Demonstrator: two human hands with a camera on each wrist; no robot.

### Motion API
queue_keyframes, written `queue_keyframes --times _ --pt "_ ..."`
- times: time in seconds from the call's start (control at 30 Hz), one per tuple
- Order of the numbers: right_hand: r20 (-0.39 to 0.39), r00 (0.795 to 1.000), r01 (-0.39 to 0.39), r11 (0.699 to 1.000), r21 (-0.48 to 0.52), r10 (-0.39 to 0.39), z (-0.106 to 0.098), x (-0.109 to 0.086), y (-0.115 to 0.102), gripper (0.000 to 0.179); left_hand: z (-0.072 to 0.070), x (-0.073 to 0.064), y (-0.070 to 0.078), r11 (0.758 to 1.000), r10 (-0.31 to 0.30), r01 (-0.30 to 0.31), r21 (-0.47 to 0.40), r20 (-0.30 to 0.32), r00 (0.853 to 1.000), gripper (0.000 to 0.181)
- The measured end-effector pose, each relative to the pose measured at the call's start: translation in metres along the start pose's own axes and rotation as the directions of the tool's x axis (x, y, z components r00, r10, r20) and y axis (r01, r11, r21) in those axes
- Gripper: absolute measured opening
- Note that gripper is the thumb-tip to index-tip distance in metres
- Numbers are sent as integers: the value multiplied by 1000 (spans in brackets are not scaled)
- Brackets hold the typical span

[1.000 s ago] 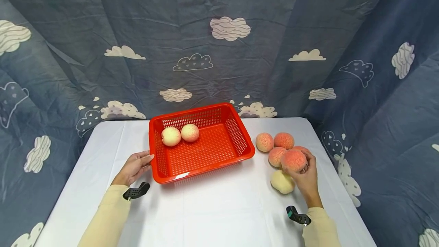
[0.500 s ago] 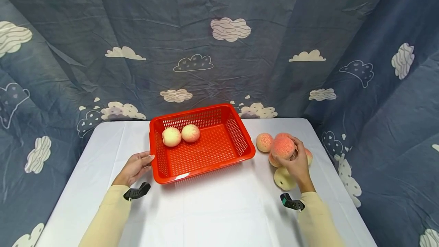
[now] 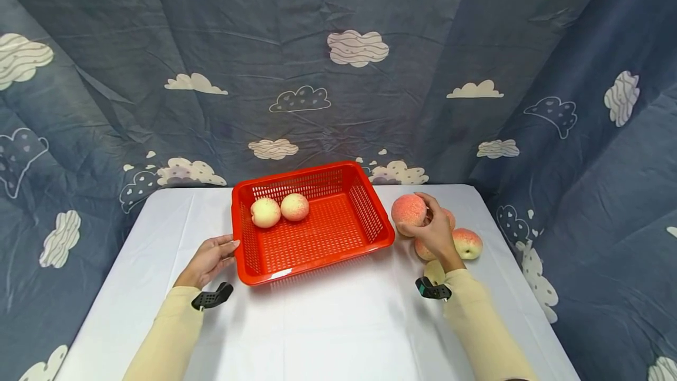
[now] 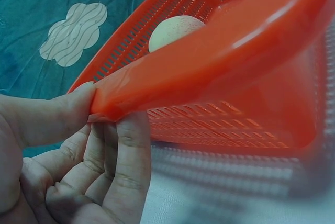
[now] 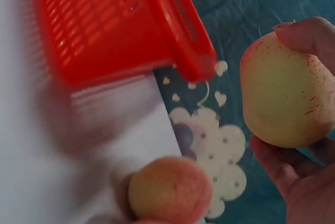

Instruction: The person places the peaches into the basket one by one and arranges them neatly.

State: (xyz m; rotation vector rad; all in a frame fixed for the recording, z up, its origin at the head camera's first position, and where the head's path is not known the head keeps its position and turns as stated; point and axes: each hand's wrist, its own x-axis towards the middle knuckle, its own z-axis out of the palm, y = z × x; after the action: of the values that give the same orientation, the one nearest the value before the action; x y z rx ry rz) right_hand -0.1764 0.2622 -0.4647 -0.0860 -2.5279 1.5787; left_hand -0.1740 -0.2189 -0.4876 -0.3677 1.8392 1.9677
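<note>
A red plastic basket (image 3: 317, 263) sits on the white table with two pale peaches (image 3: 265, 213) inside, at its left end. My left hand (image 3: 208, 260) pinches the basket's left rim; in the left wrist view the thumb lies above the rim and the fingers below. My right hand (image 3: 436, 231) grips a pinkish peach (image 3: 409, 210) just right of the basket, held above the table. The right wrist view shows this peach (image 5: 285, 90) between thumb and fingers. Beneath and behind the hand lie several more peaches (image 3: 468, 244), partly hidden by it.
The white table (image 3: 328, 328) ends at a dark blue cloth (image 3: 317, 128) with cloud prints, which hangs behind and at both sides. A pale yellow fruit (image 3: 435, 273) lies partly under the right wrist. Each wrist wears a black strap device (image 3: 213, 297).
My right hand has carried the peach leftward and a little away from me, over the other peaches toward the basket. My left hand and the basket have stayed in place.
</note>
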Motion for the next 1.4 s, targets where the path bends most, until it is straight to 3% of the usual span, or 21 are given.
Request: queue_keyframes --times 0.4,0.7,1.17,1.4 --pt "100 994 33 999 -7 -33 22 36 -22 84 -1 1 -2 1000 12 -12 -4 10 1000 47" --pt "173 985 20 998 -66 -8 42 60 -36 84 -1 3 -3 1000 6 -6 -15 6 1000 47" --pt "296 954 77 993 -87 -48 90 82 -49 79 -5 7 -8 999 32 -31 -21 20 999 44" --pt "345 938 61 992 -108 -20 110 96 -52 76 -2 3 -5 999 34 -34 -11 5 999 46"
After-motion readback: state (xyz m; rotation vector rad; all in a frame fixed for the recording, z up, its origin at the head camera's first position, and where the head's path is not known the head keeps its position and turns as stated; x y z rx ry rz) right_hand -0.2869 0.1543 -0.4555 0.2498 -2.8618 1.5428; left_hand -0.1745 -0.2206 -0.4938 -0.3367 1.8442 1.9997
